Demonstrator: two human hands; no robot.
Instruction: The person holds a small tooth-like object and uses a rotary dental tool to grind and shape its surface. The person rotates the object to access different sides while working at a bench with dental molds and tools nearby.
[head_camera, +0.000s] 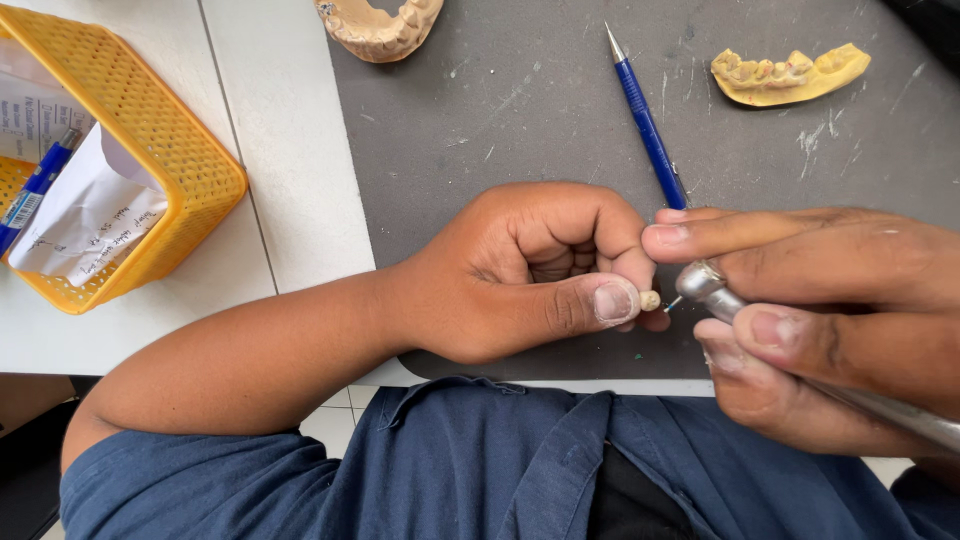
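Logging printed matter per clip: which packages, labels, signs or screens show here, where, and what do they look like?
Paper sheet: in the yellow basket at the left, white, creased, with handwriting.
Printed slip: under it, at the basket's back, white with small dark print.
Pen label: on the blue pen in the basket, a small white band.
No screens or signs.

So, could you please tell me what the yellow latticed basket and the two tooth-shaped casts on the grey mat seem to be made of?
The yellow latticed basket looks like moulded plastic: glossy, with an even mesh of holes. The yellow tooth-shaped cast and the beige tooth-shaped cast look like matte dental plaster or stone, chalky and unshiny, though resin cannot be excluded.
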